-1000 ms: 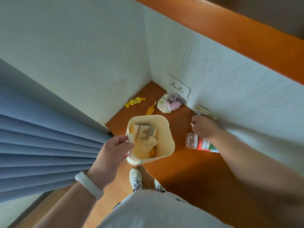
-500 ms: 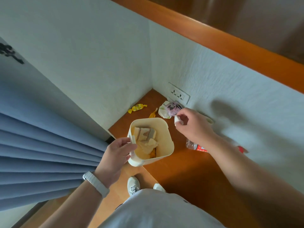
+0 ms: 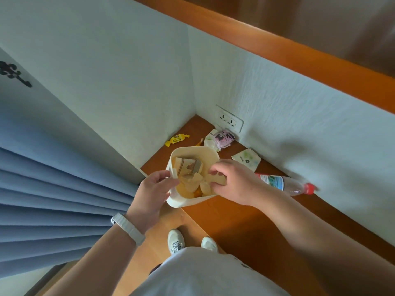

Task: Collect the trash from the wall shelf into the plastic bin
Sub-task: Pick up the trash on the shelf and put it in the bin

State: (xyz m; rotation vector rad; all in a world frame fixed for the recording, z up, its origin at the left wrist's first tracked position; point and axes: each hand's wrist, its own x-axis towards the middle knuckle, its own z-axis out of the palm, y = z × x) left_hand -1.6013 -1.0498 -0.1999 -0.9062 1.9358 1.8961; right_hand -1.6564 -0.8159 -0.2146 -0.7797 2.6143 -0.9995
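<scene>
Trash is already piling up inside the plastic bin (image 3: 193,201), which the left hand (image 3: 152,194) is pinching by its rim. The right hand (image 3: 232,181) is reaching over the bin, fingers (image 3: 213,170) curled; I cannot tell what they hold. Waiting on the wall shelf (image 3: 245,221): yellow candy (image 3: 177,139), purple wrapper (image 3: 221,138), flowery paper (image 3: 246,159), bottle (image 3: 284,184).

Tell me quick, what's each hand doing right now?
Left hand: closed on the plastic bin, gripping its rim.
Right hand: over the bin's mouth, fingers curled; whether it holds anything cannot be told.
</scene>
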